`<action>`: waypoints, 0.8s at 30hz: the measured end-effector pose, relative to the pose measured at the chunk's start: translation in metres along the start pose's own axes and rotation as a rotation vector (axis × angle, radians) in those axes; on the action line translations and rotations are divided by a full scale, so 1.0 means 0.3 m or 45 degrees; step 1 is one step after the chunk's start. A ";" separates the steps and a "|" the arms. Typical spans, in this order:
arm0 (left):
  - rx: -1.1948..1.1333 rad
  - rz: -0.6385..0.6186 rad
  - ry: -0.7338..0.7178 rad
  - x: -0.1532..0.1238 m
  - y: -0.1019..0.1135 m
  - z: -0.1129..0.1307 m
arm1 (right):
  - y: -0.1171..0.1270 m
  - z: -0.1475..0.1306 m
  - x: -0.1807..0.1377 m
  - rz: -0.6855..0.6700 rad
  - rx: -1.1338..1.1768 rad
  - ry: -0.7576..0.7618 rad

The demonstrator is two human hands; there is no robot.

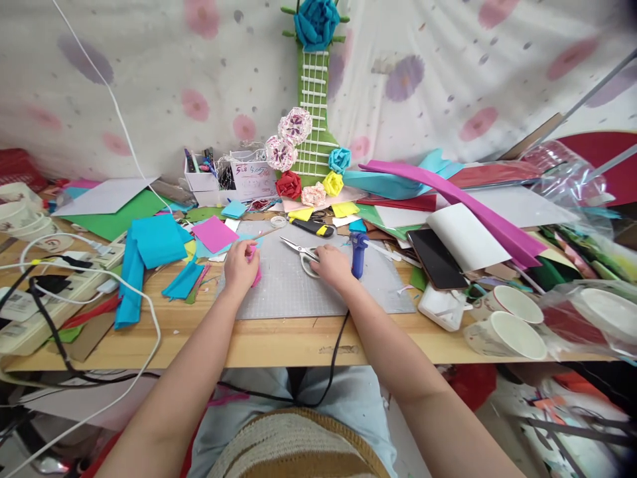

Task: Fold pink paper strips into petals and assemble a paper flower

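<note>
scissors (294, 246) lie on the grey cutting mat (288, 292) on the worktop (269, 342) under the right hand (331, 265), whose grip i cannot tell, while the left hand (240, 265) pinches a pink paper scrap (257, 273) in a closed grip nearby.

Paper craft on a cluttered worktop (259, 342)
A pink paper scrap (255, 269) is pinched in the left hand (240, 265); scissors (301, 252) are touched by the right hand (332, 264) on a grey mat (298, 292).
</note>
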State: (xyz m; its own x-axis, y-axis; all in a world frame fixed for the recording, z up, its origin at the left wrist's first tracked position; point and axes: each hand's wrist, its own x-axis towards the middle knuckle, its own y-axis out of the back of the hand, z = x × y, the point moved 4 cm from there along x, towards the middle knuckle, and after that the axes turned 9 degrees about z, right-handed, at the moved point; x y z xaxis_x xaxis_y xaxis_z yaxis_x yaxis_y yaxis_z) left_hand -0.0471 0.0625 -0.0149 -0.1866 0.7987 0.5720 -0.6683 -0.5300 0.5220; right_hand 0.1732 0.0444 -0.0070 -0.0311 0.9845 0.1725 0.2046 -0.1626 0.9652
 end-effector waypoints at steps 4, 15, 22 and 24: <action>-0.050 -0.110 -0.079 0.006 -0.025 0.051 | -0.002 0.001 0.003 0.044 0.065 -0.017; -0.268 -0.683 0.399 -0.039 -0.178 0.102 | -0.054 -0.062 -0.003 0.167 0.250 -0.021; -0.374 -0.737 0.431 0.024 -0.174 0.029 | -0.084 -0.111 0.012 0.144 0.314 0.195; -0.165 -0.962 0.380 0.068 -0.164 0.012 | -0.082 -0.106 0.018 0.147 0.271 0.199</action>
State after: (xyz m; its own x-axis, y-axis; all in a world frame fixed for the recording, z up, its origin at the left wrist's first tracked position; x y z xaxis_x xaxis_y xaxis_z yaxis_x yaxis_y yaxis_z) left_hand -0.0154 0.1038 -0.0265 0.1754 0.9788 -0.1059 -0.7650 0.2032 0.6111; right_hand 0.1368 0.0516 -0.0237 -0.1428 0.9356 0.3228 0.4159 -0.2393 0.8774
